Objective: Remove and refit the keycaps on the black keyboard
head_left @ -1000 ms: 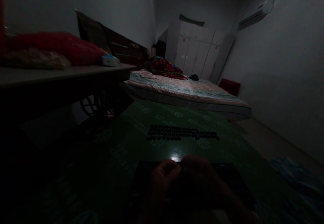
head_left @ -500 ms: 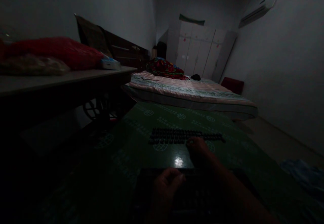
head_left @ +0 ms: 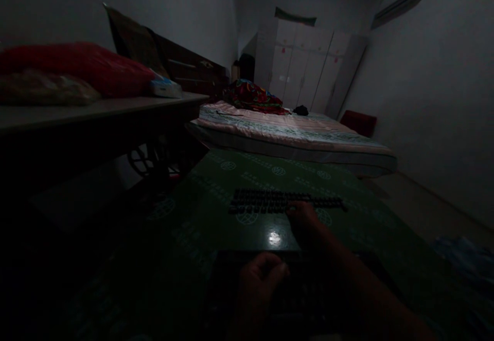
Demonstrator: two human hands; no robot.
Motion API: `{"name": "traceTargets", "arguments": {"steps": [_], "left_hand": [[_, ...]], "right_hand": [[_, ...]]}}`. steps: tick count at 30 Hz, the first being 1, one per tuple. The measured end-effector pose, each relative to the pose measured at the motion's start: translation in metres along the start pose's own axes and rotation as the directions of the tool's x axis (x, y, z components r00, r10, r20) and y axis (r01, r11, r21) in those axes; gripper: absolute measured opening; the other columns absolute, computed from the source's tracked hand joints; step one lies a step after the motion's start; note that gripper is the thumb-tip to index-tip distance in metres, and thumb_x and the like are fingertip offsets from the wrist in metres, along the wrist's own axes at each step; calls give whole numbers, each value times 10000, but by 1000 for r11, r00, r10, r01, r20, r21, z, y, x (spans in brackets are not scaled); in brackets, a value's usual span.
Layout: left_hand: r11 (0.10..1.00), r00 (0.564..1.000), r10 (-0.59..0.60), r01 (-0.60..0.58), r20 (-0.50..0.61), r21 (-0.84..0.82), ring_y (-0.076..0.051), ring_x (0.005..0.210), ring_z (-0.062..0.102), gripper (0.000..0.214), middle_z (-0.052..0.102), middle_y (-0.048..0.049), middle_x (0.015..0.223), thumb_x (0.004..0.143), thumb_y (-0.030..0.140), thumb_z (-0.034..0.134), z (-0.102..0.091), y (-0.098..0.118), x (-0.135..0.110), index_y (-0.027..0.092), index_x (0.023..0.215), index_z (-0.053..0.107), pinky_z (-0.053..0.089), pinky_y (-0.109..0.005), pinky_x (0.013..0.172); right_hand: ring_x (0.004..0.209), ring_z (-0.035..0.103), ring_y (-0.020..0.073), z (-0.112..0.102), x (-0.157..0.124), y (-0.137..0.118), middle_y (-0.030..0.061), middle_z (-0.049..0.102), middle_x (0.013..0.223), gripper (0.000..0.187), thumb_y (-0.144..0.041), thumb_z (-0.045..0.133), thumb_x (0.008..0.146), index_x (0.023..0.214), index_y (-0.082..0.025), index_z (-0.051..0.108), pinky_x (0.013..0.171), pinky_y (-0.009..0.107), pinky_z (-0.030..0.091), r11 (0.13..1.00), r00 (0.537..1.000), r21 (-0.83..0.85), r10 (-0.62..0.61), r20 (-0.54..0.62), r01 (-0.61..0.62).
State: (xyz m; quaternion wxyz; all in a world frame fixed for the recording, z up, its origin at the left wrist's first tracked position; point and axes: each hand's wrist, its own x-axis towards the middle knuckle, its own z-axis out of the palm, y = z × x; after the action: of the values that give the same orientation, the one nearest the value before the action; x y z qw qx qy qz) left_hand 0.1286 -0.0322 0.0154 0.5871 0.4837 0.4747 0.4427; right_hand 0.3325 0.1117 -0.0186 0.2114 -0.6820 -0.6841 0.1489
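Dark keycaps [head_left: 262, 201] lie in several rows across the green tabletop [head_left: 193, 197]. At the front row, right of the middle, my right hand [head_left: 303, 215] has its fingertips pinched on a keycap, which the fingers mostly cover. Nearer to me lies a black keyboard [head_left: 309, 292], its details lost in the dark. Over its left part, my left hand [head_left: 262, 279] is closed, thumb and forefinger pressed together. Whatever is between those fingertips is too dark to make out. My right forearm crosses above the keyboard's right side.
On the left, a side table [head_left: 127, 107] holds a red bag [head_left: 85, 68] and a small box [head_left: 165, 88]. Beyond the green table stands a bed [head_left: 301, 135] with a bundled red blanket [head_left: 252, 96]. Blue cloth [head_left: 466, 258] lies low at the right.
The view has tipped slightly downward, so the room appears a little higher. Both hands keep nearly the same places, with the left one shifted slightly right over the keyboard.
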Motion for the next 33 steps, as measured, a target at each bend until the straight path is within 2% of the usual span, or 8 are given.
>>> {"name": "traceTargets", "arguments": {"steps": [8, 20, 26, 30, 33], "left_hand": [[1000, 998, 0, 1, 56, -15, -181, 691, 609, 190, 681, -33, 701, 679, 343, 626, -3, -5, 3, 156, 710, 626, 447, -261, 644], [1000, 998, -17, 17, 55, 6, -170, 680, 604, 217, 681, -26, 691, 669, 371, 645, -2, -3, 3, 157, 703, 627, 433, -239, 626], [1000, 1000, -9, 9, 11, 8, -169, 651, 599, 205, 674, -19, 658, 653, 360, 643, 0, 1, 2, 158, 680, 634, 432, -240, 608], [1000, 1000, -9, 9, 20, 7, -178, 653, 606, 206, 681, -32, 663, 639, 358, 647, 0, 5, 1, 154, 670, 635, 445, -251, 611], [1000, 1000, -24, 24, 6, -2, -182, 683, 620, 204, 691, -37, 693, 649, 354, 642, 1, 9, -1, 155, 693, 636, 458, -255, 638]], "right_hand": [[909, 623, 181, -1, 1, 0, 34, 699, 984, 294, -245, 563, 739, 1009, -230, 679, 731, 225, 426, 1000, 1000, -15, 1, -11, -1], [940, 619, 189, -1, 2, 2, 26, 696, 1002, 293, -248, 575, 739, 1014, -251, 675, 767, 243, 430, 1000, 1000, -15, 1, -14, -1], [939, 615, 189, -3, 0, -1, 25, 694, 1012, 290, -224, 594, 730, 1008, -244, 676, 773, 247, 426, 1000, 999, 13, -19, -32, 20], [832, 628, 175, -16, -5, -10, 51, 708, 881, 216, -285, 519, 810, 904, -199, 694, 707, 231, 422, 998, 996, 52, -37, -87, 42], [714, 623, 154, -36, -21, -16, 53, 686, 760, 395, -384, 346, 899, 862, -179, 681, 626, 222, 414, 995, 988, 98, -14, -157, 30]]}}
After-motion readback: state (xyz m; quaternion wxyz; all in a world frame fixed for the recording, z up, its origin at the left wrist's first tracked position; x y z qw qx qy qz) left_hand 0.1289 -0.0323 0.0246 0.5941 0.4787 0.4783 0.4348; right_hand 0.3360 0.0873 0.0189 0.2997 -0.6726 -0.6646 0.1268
